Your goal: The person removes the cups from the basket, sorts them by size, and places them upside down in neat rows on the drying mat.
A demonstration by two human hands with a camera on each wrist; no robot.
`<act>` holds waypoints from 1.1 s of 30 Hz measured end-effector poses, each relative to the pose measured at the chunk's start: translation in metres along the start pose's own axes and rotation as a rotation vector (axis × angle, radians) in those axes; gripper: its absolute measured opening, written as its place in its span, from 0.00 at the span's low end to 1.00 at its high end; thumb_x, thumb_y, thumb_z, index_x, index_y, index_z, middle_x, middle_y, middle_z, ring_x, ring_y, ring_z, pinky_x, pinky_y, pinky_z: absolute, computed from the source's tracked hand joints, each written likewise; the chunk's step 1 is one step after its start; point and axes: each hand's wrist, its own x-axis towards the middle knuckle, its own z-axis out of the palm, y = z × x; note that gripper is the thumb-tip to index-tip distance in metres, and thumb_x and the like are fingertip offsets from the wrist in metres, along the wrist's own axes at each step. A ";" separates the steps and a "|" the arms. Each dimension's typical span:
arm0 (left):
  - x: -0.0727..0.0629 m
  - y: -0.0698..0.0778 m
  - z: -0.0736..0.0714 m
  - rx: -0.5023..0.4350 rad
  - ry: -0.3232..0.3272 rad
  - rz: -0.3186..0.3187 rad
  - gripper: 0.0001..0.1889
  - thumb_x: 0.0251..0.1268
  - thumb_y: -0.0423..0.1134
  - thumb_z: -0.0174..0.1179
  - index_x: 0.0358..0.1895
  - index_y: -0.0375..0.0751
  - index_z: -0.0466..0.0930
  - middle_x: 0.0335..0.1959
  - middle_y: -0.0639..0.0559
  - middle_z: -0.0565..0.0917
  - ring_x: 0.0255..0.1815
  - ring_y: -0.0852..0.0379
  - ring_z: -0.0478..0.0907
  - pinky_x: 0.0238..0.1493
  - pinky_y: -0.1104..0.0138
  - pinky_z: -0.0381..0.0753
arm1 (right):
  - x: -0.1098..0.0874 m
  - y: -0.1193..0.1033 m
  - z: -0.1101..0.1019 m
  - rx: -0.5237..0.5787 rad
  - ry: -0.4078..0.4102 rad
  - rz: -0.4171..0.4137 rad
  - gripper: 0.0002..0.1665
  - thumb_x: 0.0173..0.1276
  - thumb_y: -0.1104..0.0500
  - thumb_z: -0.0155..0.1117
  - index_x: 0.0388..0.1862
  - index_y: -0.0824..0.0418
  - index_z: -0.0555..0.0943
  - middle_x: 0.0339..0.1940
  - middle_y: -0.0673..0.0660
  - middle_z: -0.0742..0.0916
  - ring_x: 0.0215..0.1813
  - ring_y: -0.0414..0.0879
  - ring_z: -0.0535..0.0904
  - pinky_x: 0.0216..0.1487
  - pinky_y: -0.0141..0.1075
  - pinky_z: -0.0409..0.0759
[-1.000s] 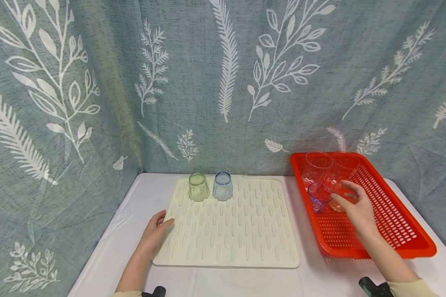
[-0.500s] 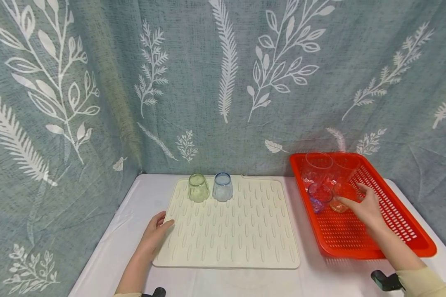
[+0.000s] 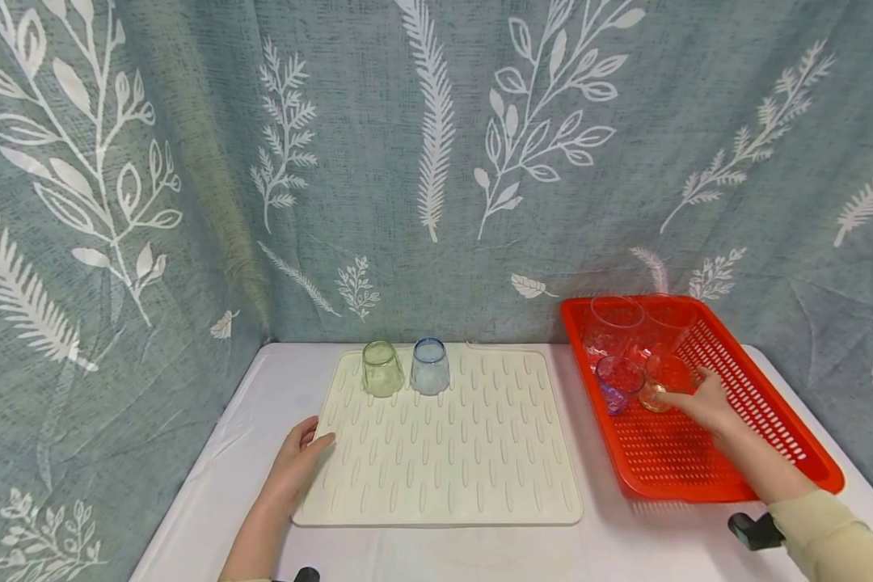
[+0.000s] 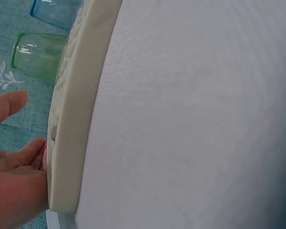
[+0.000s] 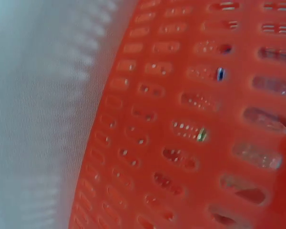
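In the head view, my right hand (image 3: 709, 402) reaches into the red basket (image 3: 731, 477) at a yellowish glass tumbler (image 3: 658, 388). The thumb crosses the tumbler's front and the other fingers are at its right side. Left of that stands a purple tumbler (image 3: 618, 384). My left hand (image 3: 296, 459) rests by the left edge of the cream drying mat (image 3: 444, 453), thumb raised and fingers touching the edge. On the mat's back left stand a green tumbler (image 3: 382, 372) and a blue tumbler (image 3: 430, 368), bottoms up. The right hand is out of sight in the right wrist view.
Two tall clear glasses (image 3: 614, 323) stand at the basket's back end. Behind the white-covered table (image 3: 509, 558) hangs a grey-green curtain (image 3: 378, 162) with white leaves. The basket's slotted wall (image 5: 171, 114) fills much of the right wrist view.
My right hand has come down from above the yellowish tumbler to its right side, thumb now in front of it. The left hand has stayed at the mat's edge. The head view has shifted slightly.
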 end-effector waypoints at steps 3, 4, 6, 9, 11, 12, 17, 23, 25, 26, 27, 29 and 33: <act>0.000 -0.002 0.000 -0.004 0.002 0.005 0.38 0.73 0.38 0.52 0.75 0.26 0.42 0.70 0.30 0.56 0.66 0.41 0.57 0.67 0.52 0.58 | 0.005 0.002 -0.001 -0.011 -0.027 0.020 0.61 0.66 0.56 0.64 0.73 0.77 0.29 0.70 0.83 0.46 0.70 0.76 0.47 0.67 0.69 0.54; 0.000 -0.002 0.000 -0.003 0.002 0.007 0.38 0.73 0.38 0.52 0.75 0.26 0.42 0.70 0.30 0.56 0.66 0.41 0.57 0.67 0.53 0.58 | 0.006 0.003 -0.002 -0.018 -0.039 0.026 0.61 0.66 0.56 0.64 0.73 0.77 0.29 0.70 0.83 0.47 0.69 0.76 0.47 0.67 0.68 0.54; 0.000 -0.003 0.000 0.000 0.002 0.012 0.38 0.73 0.38 0.53 0.75 0.25 0.42 0.69 0.30 0.56 0.65 0.41 0.58 0.66 0.53 0.59 | 0.008 0.005 -0.003 -0.021 -0.069 0.029 0.60 0.66 0.55 0.64 0.73 0.78 0.31 0.70 0.82 0.49 0.69 0.75 0.49 0.67 0.68 0.55; 0.000 -0.003 0.000 0.005 0.006 0.016 0.38 0.72 0.38 0.53 0.75 0.25 0.42 0.69 0.30 0.57 0.65 0.41 0.58 0.66 0.53 0.59 | 0.009 0.008 -0.002 -0.007 -0.117 0.008 0.61 0.66 0.53 0.65 0.74 0.76 0.33 0.70 0.80 0.52 0.69 0.74 0.52 0.66 0.67 0.58; -0.001 -0.002 0.000 0.007 0.008 0.018 0.38 0.72 0.38 0.53 0.75 0.25 0.43 0.69 0.30 0.57 0.65 0.41 0.58 0.66 0.52 0.59 | 0.010 0.010 -0.001 0.005 -0.144 0.014 0.63 0.65 0.51 0.66 0.74 0.74 0.31 0.71 0.79 0.51 0.69 0.74 0.51 0.66 0.67 0.58; 0.000 -0.003 0.000 0.006 0.010 0.019 0.38 0.72 0.38 0.53 0.75 0.25 0.43 0.69 0.30 0.57 0.65 0.41 0.58 0.66 0.52 0.59 | 0.011 0.010 -0.001 0.007 -0.154 0.024 0.65 0.65 0.50 0.67 0.74 0.73 0.29 0.72 0.79 0.49 0.69 0.74 0.50 0.66 0.68 0.57; 0.001 -0.006 0.000 0.001 0.028 0.039 0.37 0.71 0.37 0.53 0.74 0.25 0.46 0.68 0.30 0.59 0.63 0.42 0.59 0.63 0.55 0.61 | 0.013 0.011 -0.001 0.011 -0.183 0.102 0.72 0.64 0.46 0.67 0.71 0.71 0.19 0.72 0.80 0.39 0.70 0.76 0.43 0.68 0.68 0.51; 0.001 -0.007 -0.001 -0.004 0.012 0.038 0.37 0.72 0.38 0.53 0.75 0.25 0.44 0.68 0.30 0.57 0.64 0.42 0.58 0.65 0.53 0.60 | 0.016 0.013 0.000 0.050 -0.184 0.081 0.68 0.67 0.47 0.65 0.73 0.69 0.21 0.73 0.78 0.40 0.70 0.74 0.47 0.68 0.64 0.57; 0.001 -0.006 -0.001 -0.001 0.009 0.031 0.38 0.72 0.38 0.53 0.75 0.25 0.43 0.69 0.30 0.57 0.65 0.42 0.58 0.66 0.53 0.60 | 0.016 0.014 0.000 0.052 -0.183 0.071 0.67 0.67 0.47 0.64 0.73 0.69 0.22 0.73 0.78 0.41 0.70 0.74 0.49 0.68 0.64 0.58; 0.001 -0.005 -0.001 0.001 0.008 0.029 0.38 0.72 0.38 0.53 0.75 0.25 0.43 0.69 0.30 0.56 0.65 0.41 0.57 0.66 0.53 0.59 | 0.016 0.015 0.001 0.053 -0.182 0.066 0.66 0.67 0.46 0.64 0.73 0.69 0.23 0.73 0.78 0.42 0.69 0.74 0.50 0.68 0.64 0.59; 0.000 -0.005 0.000 0.001 0.007 0.029 0.38 0.72 0.38 0.53 0.75 0.25 0.43 0.69 0.30 0.56 0.65 0.41 0.57 0.66 0.53 0.59 | 0.016 0.016 0.001 0.053 -0.180 0.062 0.66 0.68 0.46 0.64 0.74 0.69 0.23 0.73 0.78 0.43 0.69 0.74 0.51 0.67 0.64 0.59; 0.000 -0.004 0.000 0.002 0.007 0.028 0.38 0.72 0.38 0.53 0.75 0.25 0.43 0.69 0.30 0.56 0.65 0.41 0.57 0.67 0.53 0.59 | 0.015 0.017 0.001 0.053 -0.174 0.053 0.65 0.68 0.46 0.64 0.74 0.69 0.25 0.73 0.78 0.45 0.68 0.73 0.53 0.67 0.63 0.61; 0.001 -0.004 0.000 0.001 0.006 0.029 0.38 0.72 0.38 0.53 0.75 0.25 0.42 0.70 0.30 0.56 0.66 0.40 0.57 0.67 0.51 0.59 | 0.015 0.018 0.001 0.055 -0.167 0.041 0.63 0.69 0.46 0.63 0.74 0.70 0.27 0.72 0.78 0.47 0.67 0.72 0.56 0.67 0.61 0.63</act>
